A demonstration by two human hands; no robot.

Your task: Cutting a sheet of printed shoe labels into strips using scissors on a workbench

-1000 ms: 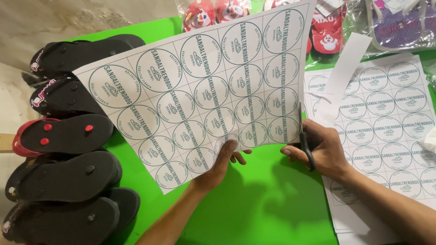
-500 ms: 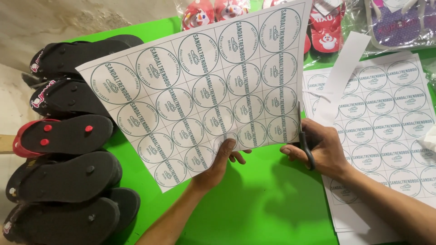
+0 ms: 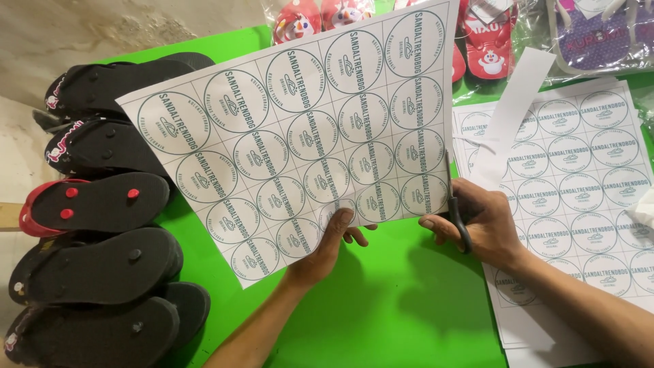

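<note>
Head view, looking down on a bright green worktop [image 3: 381,320].

Left edge: a column of dark sandals [image 3: 102,259] lies soles up, overlapping one another from the far left corner down to the near left corner. Most are black; one has a red rim and red studs [image 3: 95,204].

Centre: a white label sheet [image 3: 300,123] printed with a grid of round green-outlined labels is held up off the worktop, tilted, its top right corner toward the far edge. The left hand [image 3: 327,249] grips it at the lower edge, thumb on the printed face, fingers curled behind the paper.

Right of centre: the right hand [image 3: 480,221] is closed around black-handled scissors [image 3: 456,204]. Blades point up along the right edge of the held sheet, at or touching the paper; whether they are cutting into it cannot be told.

Far edge: packaged red and white children's sandals [image 3: 320,17] behind the sheet, further bagged sandals [image 3: 593,34] toward the far right corner.

Right side: a stack of matching label sheets [image 3: 586,184] lies flat on the worktop under the right forearm, reaching the right edge. A loose white paper strip [image 3: 518,95] rests across its far left corner.
</note>
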